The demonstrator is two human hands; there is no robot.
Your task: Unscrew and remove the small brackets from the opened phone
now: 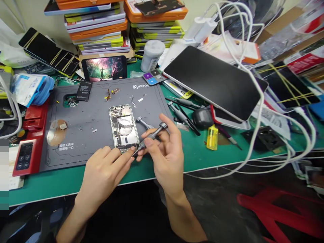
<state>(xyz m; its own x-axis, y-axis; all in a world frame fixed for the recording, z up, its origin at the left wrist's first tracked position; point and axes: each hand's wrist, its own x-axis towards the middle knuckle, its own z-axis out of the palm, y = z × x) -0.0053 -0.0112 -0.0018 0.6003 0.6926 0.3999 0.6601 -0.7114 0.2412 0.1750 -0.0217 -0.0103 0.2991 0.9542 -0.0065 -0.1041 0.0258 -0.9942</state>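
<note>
1. The opened phone lay on the grey mat, its lower end at the left hand's fingertips.
2. The right hand was closed around a screwdriver; the left hand had its fingers bent, its grip unclear.
3. Another screwdriver lay beside the phone, and white cables crossed the tablet.
4. The mat's recess held small parts; the tub's contents were unseen.
5. Fingers hid the screwdriver's tip and the phone's bottom edge.
</note>
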